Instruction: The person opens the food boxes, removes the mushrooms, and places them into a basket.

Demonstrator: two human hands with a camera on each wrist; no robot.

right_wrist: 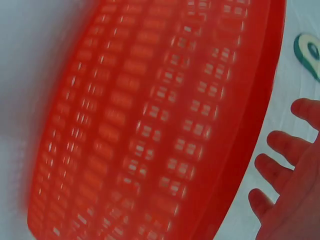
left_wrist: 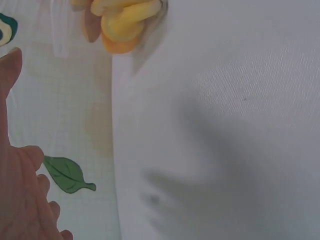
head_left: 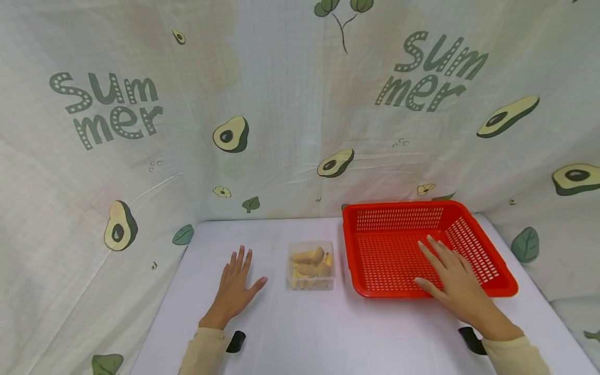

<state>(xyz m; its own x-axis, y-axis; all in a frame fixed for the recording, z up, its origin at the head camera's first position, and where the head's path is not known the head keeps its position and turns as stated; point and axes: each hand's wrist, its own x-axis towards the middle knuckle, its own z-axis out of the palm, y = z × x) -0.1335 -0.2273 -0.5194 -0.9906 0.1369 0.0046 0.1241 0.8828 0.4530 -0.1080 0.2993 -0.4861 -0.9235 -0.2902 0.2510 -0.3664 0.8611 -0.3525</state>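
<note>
A clear plastic box [head_left: 310, 283] stands on the table left of the basket and holds several yellow and tan pieces, some banana-like [head_left: 303, 257]. To its left my left hand [head_left: 234, 294] hovers with fingers spread, holding nothing; the left wrist view shows its shadow on the table and part of the yellow pieces [left_wrist: 122, 30]. A red plastic basket [head_left: 361, 260] with slotted walls sits at the right. Over its front right part is my right hand [head_left: 454, 284], fingers extended and gripping nothing. In the right wrist view the fingers [right_wrist: 275, 172] appear beside the basket rim [right_wrist: 250, 135].
The white table [head_left: 290, 333] ends at a back edge against a hanging cloth [head_left: 281, 187] printed with avocados, leaves and lettering. The cloth also rises at both sides. A small black band piece [head_left: 236, 341] is at the left wrist, another [head_left: 472, 341] at the right.
</note>
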